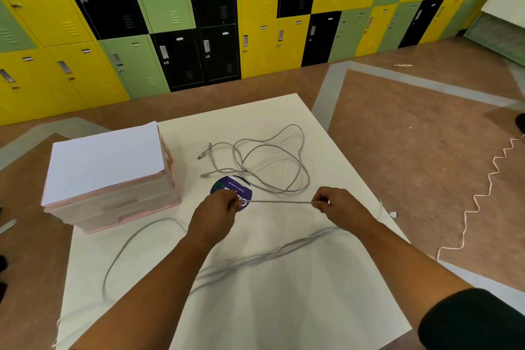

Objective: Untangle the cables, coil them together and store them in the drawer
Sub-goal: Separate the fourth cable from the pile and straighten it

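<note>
A grey cable is stretched taut between my two hands above the white table. My left hand pinches one end of that stretch and my right hand pinches the other. More of the same grey cable trails blurred under my forearms and loops out to the left near the table's front. A second grey cable lies in loose tangled loops at the table's far side, its plugs pointing left. The pink drawer unit stands at the left with its drawers closed.
A round purple sticker lies on the table beyond my left hand. A white zigzag cord runs over the brown floor at the right. Yellow, green and black lockers line the far wall.
</note>
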